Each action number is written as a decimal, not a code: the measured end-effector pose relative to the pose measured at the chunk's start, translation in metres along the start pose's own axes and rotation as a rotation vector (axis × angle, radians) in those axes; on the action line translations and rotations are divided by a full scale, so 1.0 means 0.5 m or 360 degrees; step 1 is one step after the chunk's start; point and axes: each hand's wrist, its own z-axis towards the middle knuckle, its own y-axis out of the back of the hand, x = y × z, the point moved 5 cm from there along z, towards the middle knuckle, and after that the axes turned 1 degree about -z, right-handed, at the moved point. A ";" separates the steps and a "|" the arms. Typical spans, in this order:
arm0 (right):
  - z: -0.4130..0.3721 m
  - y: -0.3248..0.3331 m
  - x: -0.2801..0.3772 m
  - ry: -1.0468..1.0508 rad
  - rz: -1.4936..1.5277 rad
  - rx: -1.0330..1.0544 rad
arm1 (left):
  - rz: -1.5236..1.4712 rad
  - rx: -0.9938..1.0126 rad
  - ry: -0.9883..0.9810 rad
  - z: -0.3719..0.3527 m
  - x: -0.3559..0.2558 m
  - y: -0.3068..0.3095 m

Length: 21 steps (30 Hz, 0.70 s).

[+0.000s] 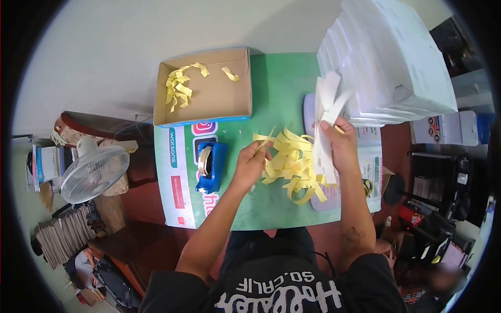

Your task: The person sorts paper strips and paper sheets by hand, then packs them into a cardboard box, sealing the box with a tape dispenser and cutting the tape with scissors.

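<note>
The left hand reaches over the near edge of the worktop, forearm slanting inward, its grip pinching a yellow strip. The right hand, forearm nearly straight, clasps white strips nearer the right edge. Between them lies a yellow pile. Green surface runs along the far edge between the open box, far-left corner, and the white stack, far-right.

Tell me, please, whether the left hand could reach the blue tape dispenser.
Probably yes: nothing visibly blocks the left hand from the blue tape dispenser, though that hand holds a yellow paper strip.
</note>
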 end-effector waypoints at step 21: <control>-0.091 0.060 -0.084 0.0067 -0.0256 0.0121 | -0.0928 -0.0006 0.0193 0.009 -0.027 -0.217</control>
